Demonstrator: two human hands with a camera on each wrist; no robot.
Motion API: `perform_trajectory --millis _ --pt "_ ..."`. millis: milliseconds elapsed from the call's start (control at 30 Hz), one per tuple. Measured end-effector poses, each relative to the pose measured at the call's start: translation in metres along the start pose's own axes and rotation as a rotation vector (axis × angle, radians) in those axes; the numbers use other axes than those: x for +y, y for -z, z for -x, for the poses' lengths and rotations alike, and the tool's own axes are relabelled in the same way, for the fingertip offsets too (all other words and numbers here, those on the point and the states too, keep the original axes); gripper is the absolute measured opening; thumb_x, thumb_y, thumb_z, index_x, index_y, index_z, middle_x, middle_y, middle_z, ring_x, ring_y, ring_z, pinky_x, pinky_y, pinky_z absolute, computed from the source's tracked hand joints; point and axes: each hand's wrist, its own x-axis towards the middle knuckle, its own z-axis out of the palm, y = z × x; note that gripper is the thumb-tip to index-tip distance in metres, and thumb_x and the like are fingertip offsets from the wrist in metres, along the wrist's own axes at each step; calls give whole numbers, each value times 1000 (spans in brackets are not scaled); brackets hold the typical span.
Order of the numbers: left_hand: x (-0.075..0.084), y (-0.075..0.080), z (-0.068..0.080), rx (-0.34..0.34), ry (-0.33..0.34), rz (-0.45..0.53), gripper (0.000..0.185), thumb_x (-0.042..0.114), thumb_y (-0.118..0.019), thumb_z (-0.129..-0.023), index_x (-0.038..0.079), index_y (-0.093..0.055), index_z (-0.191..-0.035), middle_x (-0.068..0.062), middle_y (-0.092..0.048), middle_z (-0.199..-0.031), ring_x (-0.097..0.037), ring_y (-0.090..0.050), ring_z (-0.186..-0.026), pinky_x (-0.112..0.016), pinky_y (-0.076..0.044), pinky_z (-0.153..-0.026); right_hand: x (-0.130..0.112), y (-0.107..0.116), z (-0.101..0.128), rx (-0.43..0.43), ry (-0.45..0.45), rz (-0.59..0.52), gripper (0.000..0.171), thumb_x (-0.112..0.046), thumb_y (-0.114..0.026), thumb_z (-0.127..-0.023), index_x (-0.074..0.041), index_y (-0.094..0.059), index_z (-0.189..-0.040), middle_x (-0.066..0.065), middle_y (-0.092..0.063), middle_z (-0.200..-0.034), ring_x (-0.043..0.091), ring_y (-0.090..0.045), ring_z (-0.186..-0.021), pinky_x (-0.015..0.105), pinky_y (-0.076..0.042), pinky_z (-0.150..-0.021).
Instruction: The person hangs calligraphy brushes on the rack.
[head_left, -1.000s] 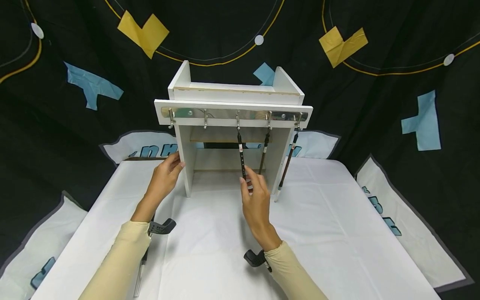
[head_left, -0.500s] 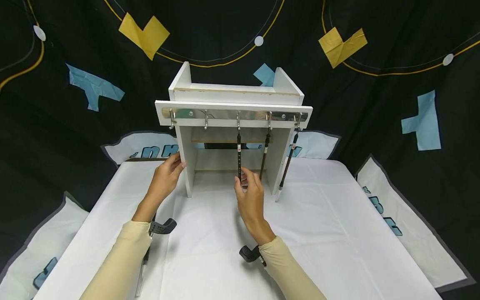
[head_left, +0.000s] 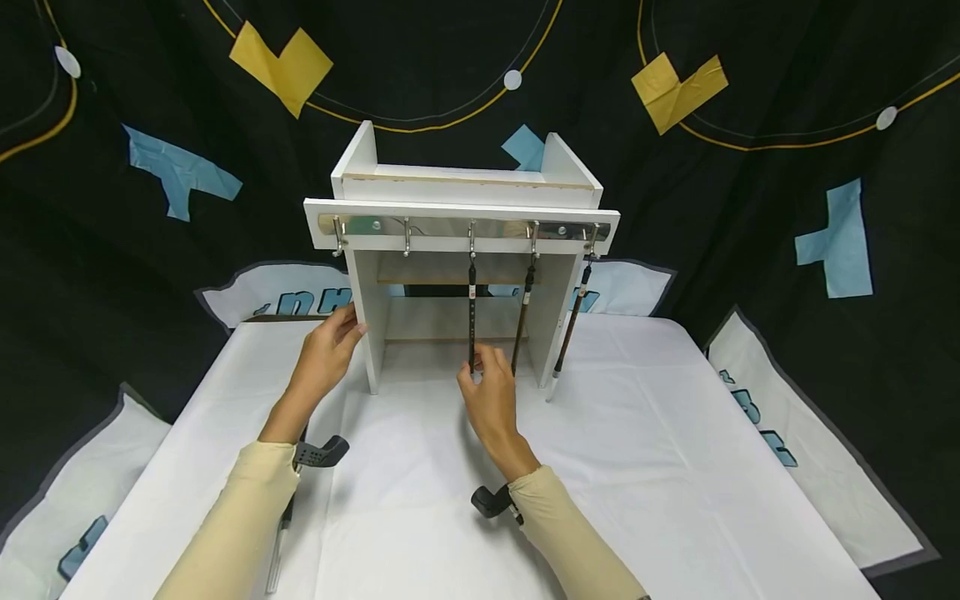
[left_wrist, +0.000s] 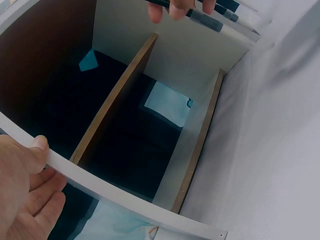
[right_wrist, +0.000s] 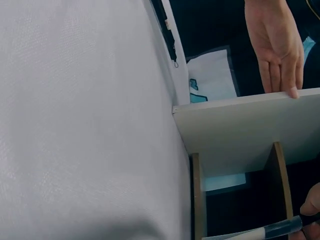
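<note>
A white shelf rack (head_left: 457, 193) stands on the white table, with a metal hook rail (head_left: 465, 229) along its front. Three dark brushes hang from the hooks: a middle brush (head_left: 472, 304), a second brush (head_left: 522, 312) and a right-end brush (head_left: 570, 321). My right hand (head_left: 486, 392) pinches the lower end of the middle brush (right_wrist: 272, 230), which hangs straight from its hook. My left hand (head_left: 330, 350) rests flat against the rack's left side panel (left_wrist: 100, 185), fingers straight along its edge (right_wrist: 280, 55).
A white cloth (head_left: 660, 467) covers the table (head_left: 225, 467). A black backdrop (head_left: 750, 217) with yellow and blue tape marks hangs behind the rack. The two left hooks (head_left: 408, 237) carry nothing. Inside the rack are wooden dividers (left_wrist: 115, 97).
My right hand has shifted left and slightly up along the middle brush, which now hangs vertical instead of slanting right. The left hand stays on the side panel.
</note>
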Motion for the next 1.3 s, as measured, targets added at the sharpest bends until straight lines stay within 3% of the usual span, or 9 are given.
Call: perform_trajectory --millis 300,500,633,733,900,1033,1100,1200,1300 --pt "3 2 1 -11 10 8 58 29 -48 -115 0 -34 -162 -28 -45 -160 -46 -45 -148 -58 -42 -119 0 -7 -1 -4 -22 12 21 -4 -73 -94 -2 -70 -115 12 -67 -104 27 -66 -98 39 -59 -83" --pt "3 1 -1 -11 20 5 57 30 -48 -115 1 -35 -163 -27 -45 -161 -45 -45 -148 -58 -42 -119 -1 -6 3 19 -13 -6 47 -6 -73 -96 2 -57 -139 19 -63 -119 31 -62 -109 43 -58 -91" --pt "2 1 0 -12 19 1 57 29 -47 -115 1 -34 -163 -27 -44 -161 -45 -45 -149 -59 -43 -119 -4 3 7 56 61 -4 59 -10 -75 -97 1 -46 -147 18 -57 -124 30 -58 -114 42 -57 -93" --pt "2 0 0 -9 12 -4 57 28 -48 -115 1 -34 -163 -27 -44 -161 -46 -45 -148 -60 -43 -118 -11 19 9 100 146 -23 49 -12 -75 -96 -1 -51 -138 14 -57 -118 28 -58 -108 39 -57 -90" --pt "1 0 0 -1 0 3 56 27 -48 -115 0 -35 -162 -28 -45 -160 -46 -46 -147 -60 -43 -118 -19 60 5 245 345 -173 15 -6 -67 -92 -2 -58 -103 10 -59 -94 24 -61 -86 32 -56 -77" --pt "1 -1 0 -6 4 9 57 28 -48 -115 0 -35 -162 -27 -45 -161 -45 -46 -148 -59 -43 -118 -14 102 -9 425 441 -249 15 -7 -62 -87 4 -60 -97 16 -62 -89 29 -61 -83 28 -53 -79" --pt "2 -1 0 -9 7 5 57 29 -48 -115 1 -35 -162 -27 -45 -161 -45 -46 -148 -59 -43 -118 -7 124 -19 496 415 -262 22 -8 -63 -88 8 -62 -102 21 -64 -95 34 -62 -89 29 -53 -85" --pt "2 0 0 -7 6 -6 57 29 -48 -115 0 -35 -162 -28 -45 -160 -46 -46 -147 -59 -43 -118 10 154 -38 525 287 -234 28 -10 -64 -94 8 -63 -115 22 -66 -110 34 -63 -104 31 -53 -93" --pt "2 -1 0 0 0 -13 56 28 -48 -115 0 -35 -162 -29 -46 -159 -47 -46 -147 -60 -43 -118 35 178 -58 426 127 -172 30 -13 -64 -102 3 -62 -127 17 -67 -120 27 -65 -114 32 -55 -98"
